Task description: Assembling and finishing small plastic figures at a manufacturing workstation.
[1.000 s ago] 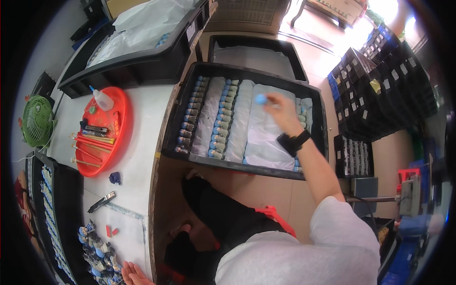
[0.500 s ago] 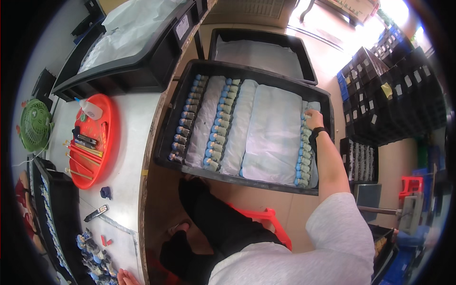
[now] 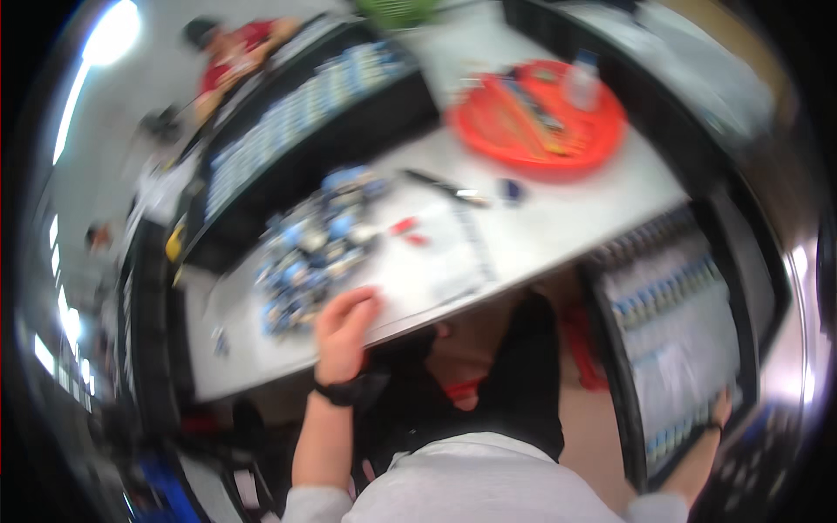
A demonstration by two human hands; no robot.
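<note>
My left hand (image 3: 345, 324) hovers at the table's front edge, fingers loosely bent and apart, with nothing visible in it. It is beside a heap of small blue, grey and cream figurines (image 3: 316, 240). Off to the right, my right hand (image 3: 722, 408) reaches into a black tray (image 3: 617, 383), at the end of a row of small blue-and-green figurines (image 3: 676, 440). Motion blur hides its fingers and anything in them. Other figurine rows (image 3: 667, 292) lie in that tray between white sheets (image 3: 684, 370).
A red round tray (image 3: 540, 161) on the white table holds a bottle (image 3: 581, 80) and sticks. A dark pen-like tool (image 3: 445, 187) and red bits (image 3: 405, 227) lie near it. Behind the heap stands a black bin (image 3: 323, 131) of figurines. Another person (image 3: 240, 57) sits beyond.
My view has swung left toward the table, so the figurine heap and my whole left hand now show. My right hand stays at the row in the black tray, now at the far right.
</note>
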